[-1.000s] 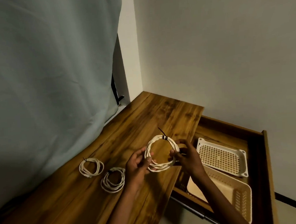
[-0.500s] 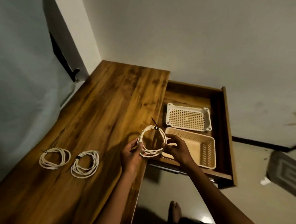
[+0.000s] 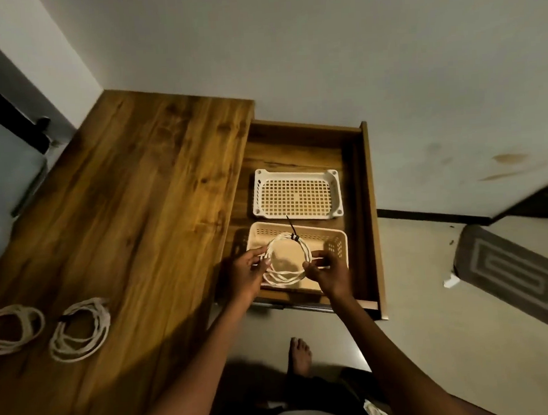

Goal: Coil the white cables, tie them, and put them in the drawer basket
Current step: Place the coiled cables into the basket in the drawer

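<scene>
White coiled cable [image 3: 287, 260] – pinched by fingers of left hand [image 3: 244, 275] and right hand [image 3: 329, 272] – hangs over the beige basket [image 3: 334, 237].

bare forearms, no sleeves; bare foot [image 3: 300, 355] (white garment at waist).

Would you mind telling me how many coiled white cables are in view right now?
3. One coil is held by both hands over the near beige basket in the drawer. Two more lie on the desk at lower left: left coil and right coil. None seem hidden.
</scene>
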